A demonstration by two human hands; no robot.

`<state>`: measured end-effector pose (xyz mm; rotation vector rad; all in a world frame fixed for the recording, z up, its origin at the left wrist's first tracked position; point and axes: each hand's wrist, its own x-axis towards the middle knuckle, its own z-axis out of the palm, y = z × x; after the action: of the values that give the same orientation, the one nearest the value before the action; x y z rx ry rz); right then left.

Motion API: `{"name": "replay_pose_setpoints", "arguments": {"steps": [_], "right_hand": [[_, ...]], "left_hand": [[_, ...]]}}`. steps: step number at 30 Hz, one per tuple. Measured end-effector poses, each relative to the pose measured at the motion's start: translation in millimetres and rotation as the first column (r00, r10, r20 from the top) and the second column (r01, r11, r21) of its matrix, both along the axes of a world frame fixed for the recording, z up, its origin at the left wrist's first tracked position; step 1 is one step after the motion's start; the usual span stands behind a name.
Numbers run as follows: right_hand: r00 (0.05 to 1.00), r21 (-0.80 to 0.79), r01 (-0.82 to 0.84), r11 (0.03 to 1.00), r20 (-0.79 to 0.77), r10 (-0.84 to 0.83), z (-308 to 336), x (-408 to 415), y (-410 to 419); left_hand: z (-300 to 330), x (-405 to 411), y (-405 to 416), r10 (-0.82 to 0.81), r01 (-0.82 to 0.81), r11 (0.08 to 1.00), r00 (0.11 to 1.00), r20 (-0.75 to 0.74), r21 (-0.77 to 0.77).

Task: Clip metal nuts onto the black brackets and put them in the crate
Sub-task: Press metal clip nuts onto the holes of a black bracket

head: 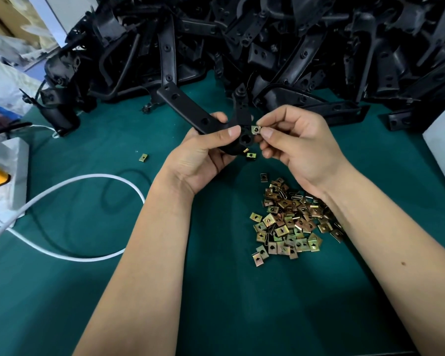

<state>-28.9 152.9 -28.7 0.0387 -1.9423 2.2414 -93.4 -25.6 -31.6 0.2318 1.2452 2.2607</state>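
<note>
Fingers: right hand (pixel 297 147) pinches one metal nut (pixel 256 129) between thumb and forefinger; left hand (pixel 203 152) grips the black bracket (pixel 188 109), fingers curled round it.
Nut position: at the bracket's near end, touching or just beside its edge; whether it is seated cannot be told.
Step in hand: clipping the nut onto the bracket.
Next move: likely calls for pushing the nut square over the edge until its hole meets the bracket hole.
Supply: nut pile (pixel 290 222) on the green desk (pixel 88 291), under the right forearm.
Stock: bracket heap (pixel 293 42) behind.
Crate: not identifiable in view.
</note>
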Motion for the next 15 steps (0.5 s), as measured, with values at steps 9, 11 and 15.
{"name": "replay_pose_setpoints", "arguments": {"steps": [9, 11, 15], "right_hand": [[0.992, -0.166, -0.1, 0.981, 0.065, 0.112, 1.3, 2.2, 0.2], [0.993, -0.148, -0.093, 0.985, 0.064, 0.104, 1.1, 2.2, 0.5], [0.997, -0.132, -0.033, 0.991, 0.064, 0.042, -0.6, 1.5, -1.6]], "left_hand": [[2.0, 1.0, 0.5, -0.022, 0.022, 1.0, 1.0, -0.015, -0.021], [1.7, 0.5, 0.4, -0.019, 0.018, 0.999, 1.0, -0.025, -0.051], [2.0, 0.0, 0.6, -0.013, 0.01, 0.997, 0.999, -0.034, -0.077]]}}
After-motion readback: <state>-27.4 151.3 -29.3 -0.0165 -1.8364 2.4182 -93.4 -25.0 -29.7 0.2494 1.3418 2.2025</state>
